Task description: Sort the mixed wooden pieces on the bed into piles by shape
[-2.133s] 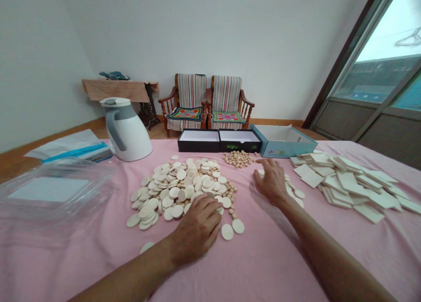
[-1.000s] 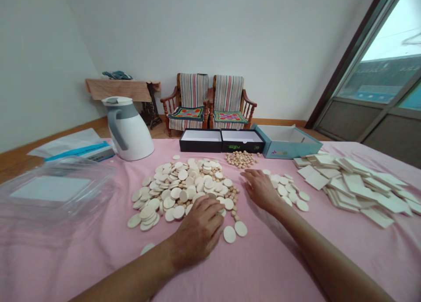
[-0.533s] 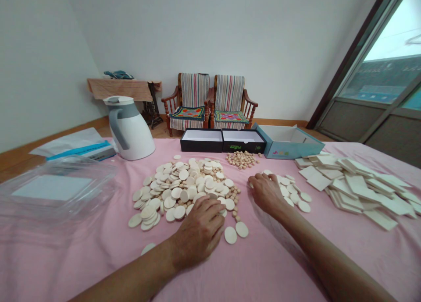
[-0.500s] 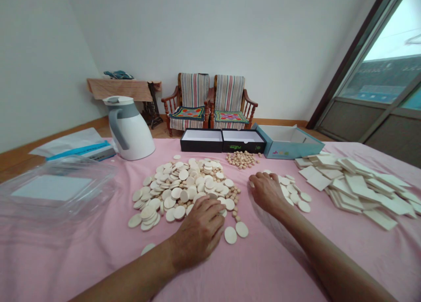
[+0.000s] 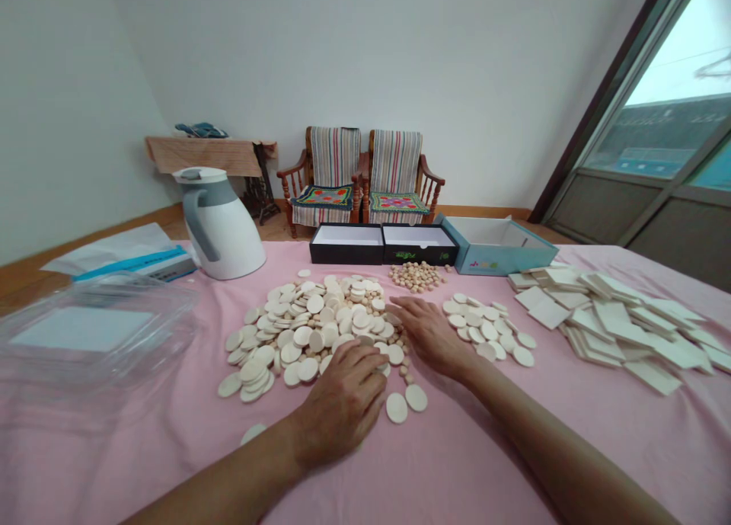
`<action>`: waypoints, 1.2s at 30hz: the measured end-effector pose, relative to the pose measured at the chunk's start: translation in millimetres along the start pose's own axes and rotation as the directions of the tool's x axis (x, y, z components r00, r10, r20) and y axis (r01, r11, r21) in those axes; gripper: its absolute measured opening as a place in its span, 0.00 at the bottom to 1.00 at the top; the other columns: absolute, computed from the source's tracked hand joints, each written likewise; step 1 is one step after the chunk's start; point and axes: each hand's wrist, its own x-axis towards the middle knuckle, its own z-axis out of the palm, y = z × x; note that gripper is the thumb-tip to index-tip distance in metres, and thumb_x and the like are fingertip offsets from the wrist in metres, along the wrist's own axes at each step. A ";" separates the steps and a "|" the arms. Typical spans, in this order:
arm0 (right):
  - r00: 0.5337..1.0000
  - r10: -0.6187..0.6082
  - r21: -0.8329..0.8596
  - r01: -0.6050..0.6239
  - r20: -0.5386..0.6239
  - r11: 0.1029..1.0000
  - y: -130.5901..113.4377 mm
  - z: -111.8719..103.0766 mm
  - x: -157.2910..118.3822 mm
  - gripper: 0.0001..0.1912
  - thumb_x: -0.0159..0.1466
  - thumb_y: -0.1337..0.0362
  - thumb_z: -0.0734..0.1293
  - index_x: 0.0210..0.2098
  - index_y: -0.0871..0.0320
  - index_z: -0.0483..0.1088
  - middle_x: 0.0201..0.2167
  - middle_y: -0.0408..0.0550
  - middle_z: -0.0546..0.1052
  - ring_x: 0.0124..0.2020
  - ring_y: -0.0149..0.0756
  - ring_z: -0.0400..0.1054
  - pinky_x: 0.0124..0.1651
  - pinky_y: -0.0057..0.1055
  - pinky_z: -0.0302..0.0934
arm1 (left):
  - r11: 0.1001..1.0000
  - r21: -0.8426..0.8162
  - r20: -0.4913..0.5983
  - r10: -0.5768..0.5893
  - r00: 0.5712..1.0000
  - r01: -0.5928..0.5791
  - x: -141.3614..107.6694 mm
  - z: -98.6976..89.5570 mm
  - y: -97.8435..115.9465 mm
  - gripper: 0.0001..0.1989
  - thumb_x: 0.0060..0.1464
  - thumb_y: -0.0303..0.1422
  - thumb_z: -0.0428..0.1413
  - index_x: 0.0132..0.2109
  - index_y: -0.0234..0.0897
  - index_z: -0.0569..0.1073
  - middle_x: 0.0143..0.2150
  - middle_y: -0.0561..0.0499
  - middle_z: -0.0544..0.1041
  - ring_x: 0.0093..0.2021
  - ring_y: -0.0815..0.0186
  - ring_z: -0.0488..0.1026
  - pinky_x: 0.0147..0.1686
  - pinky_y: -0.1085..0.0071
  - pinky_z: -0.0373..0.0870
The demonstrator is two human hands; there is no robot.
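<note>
A large heap of pale round wooden discs (image 5: 308,327), mixed with small wooden beads, lies on the pink cloth. My left hand (image 5: 346,403) rests palm down on the heap's near right edge, fingers spread over some discs. At the heap's right side is my right hand (image 5: 428,333), its fingers stretched out and touching the edge. Whatever lies under either palm is hidden. Right of my right hand sits a smaller group of discs (image 5: 489,330). Two loose discs (image 5: 406,403) lie between my wrists. A bead pile (image 5: 416,276) is farther back.
Two black trays (image 5: 347,252) and a light blue box (image 5: 502,260) stand behind the piles. Square wooden tiles (image 5: 617,319) are heaped on the right. On the left are a white jug (image 5: 231,232), a clear plastic container (image 5: 85,327) and a blue-and-white packet (image 5: 137,262).
My right hand has moved left, from the smaller disc group to the big heap's edge. My left hand has stayed on the heap. The whole view has shifted slightly.
</note>
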 end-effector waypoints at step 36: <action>0.992 0.127 0.041 -0.127 0.005 0.991 1.7 6.5 0.4 0.14 0.66 0.70 0.57 0.47 0.58 0.69 0.40 0.51 0.74 0.43 0.38 0.65 0.44 0.32 0.56 | 1.000 -0.001 0.002 -0.006 1.000 0.006 -1.2 1.1 -0.3 0.07 0.60 0.27 0.50 0.42 0.35 0.73 0.50 0.45 0.74 0.54 0.60 0.66 0.60 0.55 0.59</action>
